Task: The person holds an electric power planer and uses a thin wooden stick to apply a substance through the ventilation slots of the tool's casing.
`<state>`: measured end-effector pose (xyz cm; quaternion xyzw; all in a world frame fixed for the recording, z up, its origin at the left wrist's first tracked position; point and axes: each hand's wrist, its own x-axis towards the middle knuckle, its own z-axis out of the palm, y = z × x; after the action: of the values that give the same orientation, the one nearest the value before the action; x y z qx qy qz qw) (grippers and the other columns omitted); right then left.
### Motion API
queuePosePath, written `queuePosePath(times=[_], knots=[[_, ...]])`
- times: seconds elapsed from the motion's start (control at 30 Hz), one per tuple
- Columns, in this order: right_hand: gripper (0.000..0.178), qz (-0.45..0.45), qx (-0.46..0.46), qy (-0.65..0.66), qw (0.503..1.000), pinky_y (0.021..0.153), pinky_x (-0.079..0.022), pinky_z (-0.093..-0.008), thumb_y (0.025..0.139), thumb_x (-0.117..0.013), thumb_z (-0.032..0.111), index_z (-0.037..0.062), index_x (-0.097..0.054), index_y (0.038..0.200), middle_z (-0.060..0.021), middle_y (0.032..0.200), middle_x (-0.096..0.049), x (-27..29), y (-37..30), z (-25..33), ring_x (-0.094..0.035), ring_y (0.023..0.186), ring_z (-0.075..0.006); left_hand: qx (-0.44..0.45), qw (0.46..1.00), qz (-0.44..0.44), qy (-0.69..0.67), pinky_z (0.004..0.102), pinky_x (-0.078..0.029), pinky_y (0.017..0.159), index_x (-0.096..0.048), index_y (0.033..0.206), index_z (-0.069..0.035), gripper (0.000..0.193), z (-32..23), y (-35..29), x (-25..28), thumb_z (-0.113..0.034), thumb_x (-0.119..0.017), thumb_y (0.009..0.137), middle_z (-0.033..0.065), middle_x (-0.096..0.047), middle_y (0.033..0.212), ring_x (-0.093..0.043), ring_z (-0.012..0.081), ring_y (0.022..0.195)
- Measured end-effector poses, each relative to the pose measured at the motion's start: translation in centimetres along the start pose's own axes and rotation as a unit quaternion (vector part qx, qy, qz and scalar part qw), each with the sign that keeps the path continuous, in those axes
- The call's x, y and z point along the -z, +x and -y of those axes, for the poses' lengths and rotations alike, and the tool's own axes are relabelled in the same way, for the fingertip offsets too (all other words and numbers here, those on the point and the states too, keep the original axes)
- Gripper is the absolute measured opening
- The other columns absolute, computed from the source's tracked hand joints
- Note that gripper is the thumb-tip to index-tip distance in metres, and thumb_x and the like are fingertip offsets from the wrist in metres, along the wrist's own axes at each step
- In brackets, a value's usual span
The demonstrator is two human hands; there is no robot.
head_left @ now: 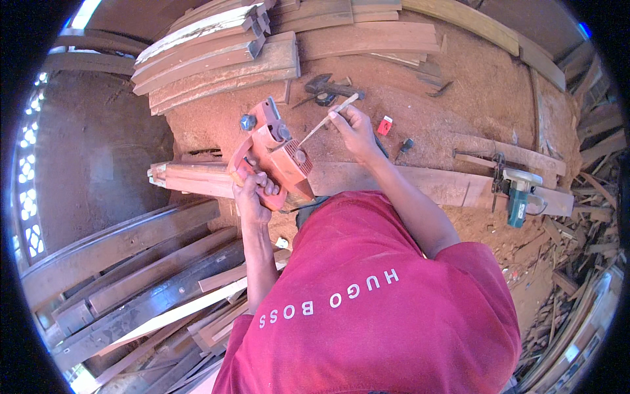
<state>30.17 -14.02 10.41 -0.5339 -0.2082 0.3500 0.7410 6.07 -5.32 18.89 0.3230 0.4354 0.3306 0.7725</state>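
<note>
Planer (279, 154) on plank (420, 184), saw (520, 197) far right, boards (216, 56) behind

Stacked planks (216, 59) piled up at the far end of my sawdust-covered counter (472, 98), a teal power tool (518, 197) off to the right, small red thing (385, 125) nearby, scrap wood (584, 262) all over the floor.

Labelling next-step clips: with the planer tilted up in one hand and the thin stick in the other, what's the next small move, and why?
Probably ease the thin stick tip further into the orange power planer. The right hand already aims it at the body, while the left hand holds the planer tilted up off the plank.
</note>
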Motion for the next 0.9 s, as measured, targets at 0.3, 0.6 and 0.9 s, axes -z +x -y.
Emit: queuePosePath(times=[0.3,0.6,0.9], knots=[[0.019,0.02,0.09,-0.11,0.99,0.072,-0.048,-0.0288,0.096,-0.063,0.016,-0.0023,-0.065,0.1,-0.0032,0.083,-0.065,-0.6,-0.7,2.3,-0.058,0.079,-0.0099,-0.017,0.999,0.007,0.028,0.0329,-0.043,0.049,-0.051,0.112,-0.005,0.032,-0.2,-0.3,-0.7,0.0,-0.056,0.081,0.003,-0.047,0.067,-0.048,0.016,0.051],[0.019,0.049,0.064,-0.163,0.983,0.075,-0.05,-0.0318,0.095,-0.064,0.016,-0.0019,-0.066,0.101,-0.0079,0.088,-0.069,-0.7,-0.5,5.1,-0.063,0.083,-0.0135,-0.031,0.998,-0.011,0.051,0.0316,-0.042,0.047,-0.052,0.111,-0.005,0.033,-0.2,-0.5,-1.0,0.001,-0.055,0.079,0.0034,-0.049,0.068,-0.049,0.0151,0.051],[0.02,0.027,0.111,-0.214,0.97,0.075,-0.051,-0.0322,0.093,-0.066,0.016,-0.0017,-0.067,0.102,-0.0107,0.086,-0.07,-1.5,-0.9,5.4,-0.064,0.083,-0.0146,-0.038,0.998,0.005,0.055,0.0293,-0.041,0.046,-0.052,0.111,-0.003,0.033,0.2,0.0,-0.5,0.002,-0.055,0.079,0.0031,-0.049,0.068,-0.048,0.0143,0.05]])
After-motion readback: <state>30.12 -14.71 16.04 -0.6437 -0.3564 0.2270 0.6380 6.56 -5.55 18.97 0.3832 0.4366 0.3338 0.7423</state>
